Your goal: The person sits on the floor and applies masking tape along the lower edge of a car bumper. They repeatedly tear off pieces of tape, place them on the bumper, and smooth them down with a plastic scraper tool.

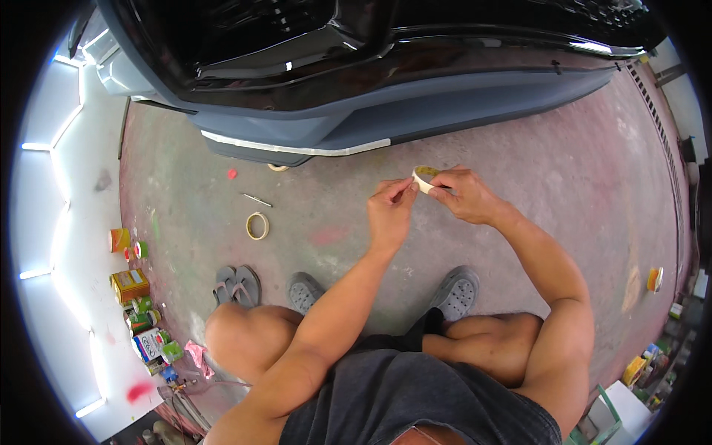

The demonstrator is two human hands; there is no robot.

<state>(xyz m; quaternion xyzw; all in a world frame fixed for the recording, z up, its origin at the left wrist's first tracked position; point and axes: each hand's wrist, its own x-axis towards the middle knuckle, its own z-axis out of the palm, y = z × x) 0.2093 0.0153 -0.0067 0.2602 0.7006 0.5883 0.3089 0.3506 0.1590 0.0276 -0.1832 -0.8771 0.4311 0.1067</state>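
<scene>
A roll of cream masking tape (423,182) is held up between my two hands, just out from the car's lower edge. My right hand (469,196) grips the ring from its right side, fingers and thumb closed round it. At the roll's left edge, the fingertips of my left hand (391,211) pinch together; they seem to have the tape's end, though it is mostly hidden. Beyond my hands runs the car's grey lower trim (460,111), with a strip of pale tape (297,145) stuck along part of its bottom edge.
On the floor to the left lie a second tape roll (257,226), a thin pen-like tool (256,200) and a pair of flip-flops (237,284). Another roll (278,167) shows partly under the trim. Cans and boxes (130,285) line the left wall; a floor grate (656,111) runs along the right.
</scene>
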